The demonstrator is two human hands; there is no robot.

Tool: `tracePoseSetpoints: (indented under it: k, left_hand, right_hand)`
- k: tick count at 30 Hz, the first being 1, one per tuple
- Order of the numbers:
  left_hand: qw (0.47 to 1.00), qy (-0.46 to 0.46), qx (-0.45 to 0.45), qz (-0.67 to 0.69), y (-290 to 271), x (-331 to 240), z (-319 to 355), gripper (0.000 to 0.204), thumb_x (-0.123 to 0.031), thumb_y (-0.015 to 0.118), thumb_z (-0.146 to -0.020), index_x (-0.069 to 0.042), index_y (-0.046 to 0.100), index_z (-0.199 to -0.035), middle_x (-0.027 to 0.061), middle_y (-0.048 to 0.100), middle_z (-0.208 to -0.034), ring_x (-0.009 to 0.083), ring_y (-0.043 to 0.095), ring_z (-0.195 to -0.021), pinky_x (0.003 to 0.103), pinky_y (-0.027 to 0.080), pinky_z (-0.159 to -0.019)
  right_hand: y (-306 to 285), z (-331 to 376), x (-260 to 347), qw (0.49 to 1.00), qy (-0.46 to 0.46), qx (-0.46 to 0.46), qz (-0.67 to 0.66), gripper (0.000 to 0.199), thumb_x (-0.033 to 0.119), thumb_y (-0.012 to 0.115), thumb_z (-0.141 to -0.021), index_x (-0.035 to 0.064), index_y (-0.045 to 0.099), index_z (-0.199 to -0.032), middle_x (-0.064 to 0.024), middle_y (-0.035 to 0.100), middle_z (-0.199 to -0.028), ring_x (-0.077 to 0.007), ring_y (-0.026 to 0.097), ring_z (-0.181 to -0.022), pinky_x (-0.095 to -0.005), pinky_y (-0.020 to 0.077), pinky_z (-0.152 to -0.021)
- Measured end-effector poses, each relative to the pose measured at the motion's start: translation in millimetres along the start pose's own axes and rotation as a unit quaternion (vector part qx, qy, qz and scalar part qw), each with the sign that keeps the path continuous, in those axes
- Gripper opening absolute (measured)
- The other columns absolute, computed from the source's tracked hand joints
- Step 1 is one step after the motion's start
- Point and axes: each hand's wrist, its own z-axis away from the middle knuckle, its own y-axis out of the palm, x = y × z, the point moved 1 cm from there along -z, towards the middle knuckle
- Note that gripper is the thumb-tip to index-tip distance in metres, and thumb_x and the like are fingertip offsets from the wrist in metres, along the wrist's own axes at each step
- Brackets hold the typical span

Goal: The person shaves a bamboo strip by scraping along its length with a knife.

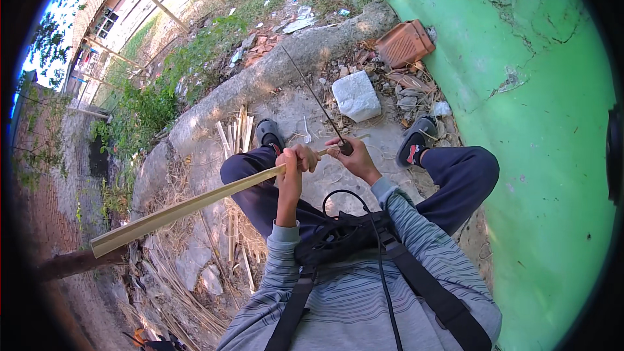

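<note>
A long, pale bamboo strip (188,207) runs from the lower left up to the middle. My left hand (296,164) is closed around it near its narrow end. Just to the right, my right hand (356,161) grips the dark handle of a long, thin knife (312,90), whose blade points away and to the left. The strip's thin end reaches the right hand's fingers, by the base of the blade. Whether the blade touches the strip is hard to tell. Both hands are above the ground between my knees.
A whitish stone block (357,96) sits ahead, with an orange hollow brick (404,44) beyond it. The green wall (539,156) rises on my right. Split bamboo strips (238,131) and fibrous shavings (250,231) lie by my left leg. A low concrete ridge (260,77) curves across ahead.
</note>
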Motion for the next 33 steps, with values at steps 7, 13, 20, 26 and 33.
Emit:
tracePoseSetpoints:
  k: [7,13,20,26,33]
  left_hand:
    - [0.995,0.031,-0.095,0.023,9.5,14.1,-4.7,0.062,-0.057,0.027,-0.111,-0.011,0.026,-0.069,-0.0021,0.021,-0.061,0.0130,0.021,-0.055,0.033,0.022,-0.057]
    - [0.984,0.050,-0.162,0.047,15.6,14.3,-8.5,0.061,-0.055,0.030,-0.111,-0.010,0.026,-0.070,-0.0019,0.021,-0.062,0.0123,0.022,-0.055,0.032,0.022,-0.056]
    - [0.980,0.069,-0.176,0.059,14.4,15.1,-5.7,0.062,-0.054,0.032,-0.111,-0.011,0.024,-0.068,-0.0018,0.020,-0.060,0.0122,0.019,-0.052,0.033,0.019,-0.053]
    - [0.975,0.068,-0.197,0.075,9.6,15.1,-10.2,0.061,-0.050,0.033,-0.113,-0.015,0.020,-0.065,-0.0045,0.016,-0.056,0.0107,0.013,-0.052,0.033,0.015,-0.052]
    - [0.970,0.068,-0.224,0.073,1.7,16.1,-3.7,0.061,-0.049,0.034,-0.113,-0.016,0.020,-0.064,-0.0048,0.016,-0.056,0.0103,0.012,-0.051,0.033,0.015,-0.051]
  right_hand:
    - [-17.3,54.3,-57.0,0.996,0.043,-0.023,0.072,0.010,0.010,0.068,-0.086,0.0038,0.073,-0.092,-0.0094,0.074,-0.081,-0.0159,0.068,-0.073,-0.0317,0.0522,-0.069]
    - [10.3,74.5,-79.8,0.999,0.035,0.027,-0.014,0.013,0.013,0.069,-0.084,0.0015,0.070,-0.090,-0.0063,0.067,-0.075,-0.0115,0.061,-0.073,-0.0301,0.0503,-0.071]
    - [8.2,67.4,-75.7,0.994,0.064,0.077,0.033,0.017,0.016,0.070,-0.083,-0.0001,0.069,-0.090,-0.0095,0.068,-0.076,-0.0154,0.063,-0.072,-0.0328,0.0512,-0.071]
    - [6.4,64.7,-104.1,0.995,0.077,0.004,0.061,0.013,0.013,0.068,-0.083,0.0006,0.069,-0.085,-0.0072,0.069,-0.077,-0.0131,0.064,-0.075,-0.0312,0.0514,-0.073]
    - [11.8,64.5,-81.4,0.989,0.071,0.076,0.106,0.015,0.014,0.070,-0.083,-0.0002,0.070,-0.086,-0.0097,0.069,-0.074,-0.0150,0.065,-0.071,-0.0346,0.0517,-0.068]
